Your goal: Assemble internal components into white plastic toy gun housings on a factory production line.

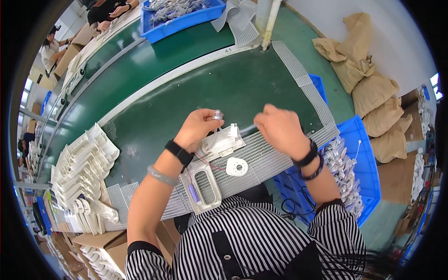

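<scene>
Near the middle of the bench, my left hand pinches a small silvery cylindrical part that looks like metal. Just below its fingers is a white plastic housing, and thin red wires run nearby. A white rounded disc with a hole lies on the grid mat. Closer to my body lies a white plastic shell with a looped handle, a purple cylinder inside it. To the right my right hand is raised above the bench, fingers curled and slightly blurred; what they hold, if anything, is hidden.
White plastic shells are stacked at the left. A blue bin full of small parts stands at the right, beside the bench. Across the dark green bench sits another blue tray. Brown sacks line the wall; other people work at far left.
</scene>
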`<state>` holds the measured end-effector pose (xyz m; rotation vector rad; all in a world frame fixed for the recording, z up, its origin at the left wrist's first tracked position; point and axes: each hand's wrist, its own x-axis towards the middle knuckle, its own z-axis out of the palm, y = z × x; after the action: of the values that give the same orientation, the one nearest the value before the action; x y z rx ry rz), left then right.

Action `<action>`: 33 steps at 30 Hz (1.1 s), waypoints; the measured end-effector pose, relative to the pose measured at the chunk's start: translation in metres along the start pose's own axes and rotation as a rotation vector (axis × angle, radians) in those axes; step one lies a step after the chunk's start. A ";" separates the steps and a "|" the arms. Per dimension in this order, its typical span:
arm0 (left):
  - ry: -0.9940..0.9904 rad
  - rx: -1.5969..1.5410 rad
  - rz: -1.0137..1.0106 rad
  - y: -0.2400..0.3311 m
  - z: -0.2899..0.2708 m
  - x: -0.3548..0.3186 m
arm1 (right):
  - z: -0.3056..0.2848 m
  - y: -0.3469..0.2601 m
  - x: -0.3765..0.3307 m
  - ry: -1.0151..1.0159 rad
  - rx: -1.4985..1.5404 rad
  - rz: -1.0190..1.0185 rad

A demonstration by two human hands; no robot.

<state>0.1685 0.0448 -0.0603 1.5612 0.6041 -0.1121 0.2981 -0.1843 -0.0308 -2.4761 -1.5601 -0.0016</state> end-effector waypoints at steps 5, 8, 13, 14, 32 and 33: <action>0.080 -0.031 0.345 0.011 0.014 -0.041 | 0.016 0.012 0.062 0.275 0.291 -0.131; 0.276 0.338 0.401 0.020 0.024 -0.061 | 0.021 -0.010 0.045 0.325 0.045 -0.117; 0.350 0.491 0.513 0.000 0.028 -0.065 | 0.027 -0.051 -0.036 0.018 0.074 -0.055; 0.272 0.366 0.481 -0.001 0.030 -0.061 | 0.029 -0.061 -0.049 -0.012 0.123 -0.039; 0.171 0.845 0.759 0.000 0.027 -0.045 | 0.030 -0.055 -0.055 0.224 0.222 -0.168; 0.210 0.959 0.839 0.000 0.028 -0.045 | 0.030 -0.050 -0.052 0.259 0.224 -0.169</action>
<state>0.1381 0.0042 -0.0435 2.6619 -0.0368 0.4697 0.2275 -0.2050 -0.0571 -2.0763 -1.5577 -0.1591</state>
